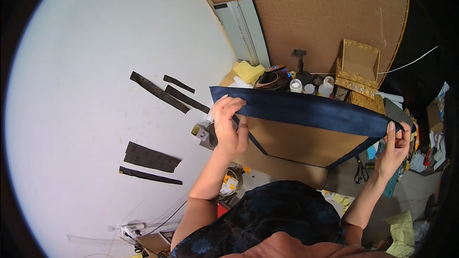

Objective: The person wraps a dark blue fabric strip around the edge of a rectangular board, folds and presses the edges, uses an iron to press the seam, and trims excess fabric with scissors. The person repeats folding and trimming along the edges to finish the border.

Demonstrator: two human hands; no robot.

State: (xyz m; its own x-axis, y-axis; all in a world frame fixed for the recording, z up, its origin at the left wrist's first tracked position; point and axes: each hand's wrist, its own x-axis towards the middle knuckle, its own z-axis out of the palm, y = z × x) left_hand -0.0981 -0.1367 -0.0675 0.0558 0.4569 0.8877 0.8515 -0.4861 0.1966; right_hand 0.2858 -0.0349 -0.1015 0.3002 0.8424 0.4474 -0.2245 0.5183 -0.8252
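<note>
A large flat brown board, its edges covered in dark blue cloth or paper, is held up tilted in front of me. The wide dark blue strip runs along its raised far edge. At the left end of that edge, my left hand grips the board, fingers curled over the blue strip and thumb on the near side. My right hand pinches the right corner, thumb against the blue covering. Part of the table below is hidden by the board.
Behind the board stand white jars, a dark tool on a stand and a yellow patterned box. Black scissors lie below the right corner. A paper trimmer leans at the back; dark strips are on the white wall.
</note>
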